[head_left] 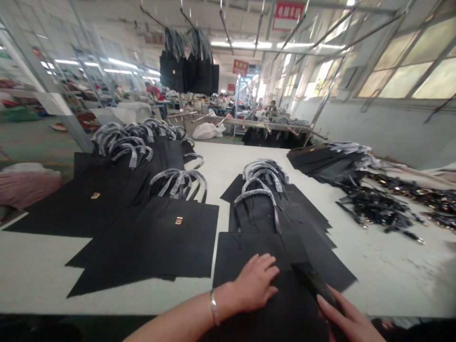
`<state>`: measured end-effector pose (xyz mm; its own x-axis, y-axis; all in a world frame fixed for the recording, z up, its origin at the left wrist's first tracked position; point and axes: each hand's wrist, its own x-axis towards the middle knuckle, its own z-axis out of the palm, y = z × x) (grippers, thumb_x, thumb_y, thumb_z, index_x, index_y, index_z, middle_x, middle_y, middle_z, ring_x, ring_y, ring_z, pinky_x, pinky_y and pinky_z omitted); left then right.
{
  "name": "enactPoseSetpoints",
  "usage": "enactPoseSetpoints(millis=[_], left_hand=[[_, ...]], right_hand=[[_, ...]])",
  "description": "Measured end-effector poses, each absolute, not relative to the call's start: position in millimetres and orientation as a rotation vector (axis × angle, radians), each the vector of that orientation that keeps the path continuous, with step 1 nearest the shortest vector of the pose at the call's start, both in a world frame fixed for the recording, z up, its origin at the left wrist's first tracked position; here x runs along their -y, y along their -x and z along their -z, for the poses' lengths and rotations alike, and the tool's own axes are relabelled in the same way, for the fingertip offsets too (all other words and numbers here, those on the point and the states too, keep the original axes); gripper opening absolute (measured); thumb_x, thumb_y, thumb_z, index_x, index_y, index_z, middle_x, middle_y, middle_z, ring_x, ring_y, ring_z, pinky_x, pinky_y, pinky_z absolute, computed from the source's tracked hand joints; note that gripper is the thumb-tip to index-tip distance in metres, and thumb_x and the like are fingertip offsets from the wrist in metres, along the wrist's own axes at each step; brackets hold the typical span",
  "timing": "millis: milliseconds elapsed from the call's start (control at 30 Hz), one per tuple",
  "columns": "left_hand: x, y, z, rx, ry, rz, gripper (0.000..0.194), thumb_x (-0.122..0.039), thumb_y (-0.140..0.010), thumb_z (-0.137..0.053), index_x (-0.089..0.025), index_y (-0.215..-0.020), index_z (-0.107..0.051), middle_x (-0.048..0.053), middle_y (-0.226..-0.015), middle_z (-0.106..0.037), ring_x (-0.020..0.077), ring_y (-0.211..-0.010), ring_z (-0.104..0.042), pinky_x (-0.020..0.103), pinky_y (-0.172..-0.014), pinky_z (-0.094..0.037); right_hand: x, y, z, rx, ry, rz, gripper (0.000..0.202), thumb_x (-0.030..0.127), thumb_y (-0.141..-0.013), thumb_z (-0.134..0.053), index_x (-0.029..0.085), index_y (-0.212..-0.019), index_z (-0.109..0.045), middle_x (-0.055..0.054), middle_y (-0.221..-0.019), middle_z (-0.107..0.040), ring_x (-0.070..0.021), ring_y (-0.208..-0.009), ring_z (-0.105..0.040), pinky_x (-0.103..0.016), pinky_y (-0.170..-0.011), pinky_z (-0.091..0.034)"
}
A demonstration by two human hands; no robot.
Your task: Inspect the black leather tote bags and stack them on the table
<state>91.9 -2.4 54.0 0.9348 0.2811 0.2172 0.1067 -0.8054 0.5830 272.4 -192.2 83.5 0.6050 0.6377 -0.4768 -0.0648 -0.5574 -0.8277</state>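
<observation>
Fingers of the person's left hand [253, 286], slightly bent and loosely parted, rest on a black bag panel [285, 308] at the near edge of a pale counter [210, 164]; they grip nothing, and a silvery bracelet [213, 306] circles the wrist. To the right, the fingers of the right hand [344, 313] are clamped around the handle of a black hand tool [315, 282], whose dark, pointed end lies over the panel's right side; its exact kind is hard to tell. Behind the panel, more black pieces fan out beneath looped handles [265, 171] in clear wrapping. Just left of it, across a narrow strip of bare counter, sits a stack of black bags [185, 247], its front one bearing a gold-coloured clasp [179, 220]. Farther left is a bigger pile of similar bags [71, 209], also with wrapped handles. On the counter's right side are a heap of short black straps [377, 206] with shiny metal ends and, beyond it, another pile of black bags [317, 161]. Finished-looking black bags [199, 73] hang from an overhead rack. Around them stretches a workshop with bright tube lights, red signs [288, 15] and tall windows [402, 71] along the right wall.
</observation>
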Motion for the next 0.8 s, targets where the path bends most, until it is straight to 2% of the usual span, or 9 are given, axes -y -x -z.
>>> enactPoseSetpoints(millis=[100,200,300,600,800], left_hand=[[20.0,-91.5,-35.9,-0.233,-2.679,-0.337,0.042,-0.042,-0.096,-0.044,-0.018,-0.130,-0.050,0.011,-0.145,-0.043,0.0287,-0.141,-0.028,0.054,-0.116,-0.018],[18.4,-89.8,-33.6,-0.239,-2.730,-0.341,0.043,-0.043,-0.098,-0.036,-0.018,-0.131,-0.049,0.011,-0.144,-0.045,0.0278,-0.140,-0.029,0.053,-0.116,-0.018],[16.1,-89.1,-36.6,-0.243,-2.747,-0.352,0.045,-0.044,-0.099,-0.033,-0.018,-0.133,-0.048,0.011,-0.144,-0.044,0.0287,-0.139,-0.031,0.054,-0.115,-0.020],[18.0,-87.9,-41.1,-0.289,-2.726,-0.370,0.041,-0.042,-0.098,-0.035,-0.018,-0.128,-0.052,0.009,-0.141,-0.047,0.0261,-0.138,-0.031,0.052,-0.115,-0.019],[17.4,-91.1,-37.8,-0.296,-2.712,-0.375,0.043,-0.043,-0.097,-0.037,-0.018,-0.129,-0.051,0.010,-0.142,-0.046,0.0271,-0.138,-0.031,0.053,-0.115,-0.020]], right_hand=[[158.2,-269.3,-89.6,0.517,1.951,-1.121,0.062,0.055,-0.077,-0.063,0.021,-0.126,-0.043,0.004,-0.060,-0.062,-0.0145,-0.035,-0.056,-0.023,-0.031,-0.042],[132.4,-273.6,-96.7,0.558,1.958,-1.209,0.045,0.055,-0.079,-0.061,0.021,-0.108,-0.051,0.004,-0.060,-0.061,-0.0126,-0.036,-0.055,-0.022,-0.032,-0.041],[114.8,-278.6,-99.7,0.593,1.963,-1.215,0.037,0.054,-0.081,-0.059,0.022,-0.096,-0.051,0.005,-0.062,-0.060,-0.0111,-0.037,-0.056,-0.021,-0.033,-0.041],[126.1,-284.7,-96.3,0.572,2.000,-1.291,0.034,0.055,-0.084,-0.056,0.022,-0.091,-0.049,0.006,-0.058,-0.058,-0.0115,-0.036,-0.055,-0.021,-0.033,-0.041],[86.7,-275.2,-107.2,0.659,1.942,-1.188,0.034,0.054,-0.082,-0.061,0.022,-0.090,-0.051,0.005,-0.058,-0.060,-0.0123,-0.037,-0.055,-0.022,-0.034,-0.041]])
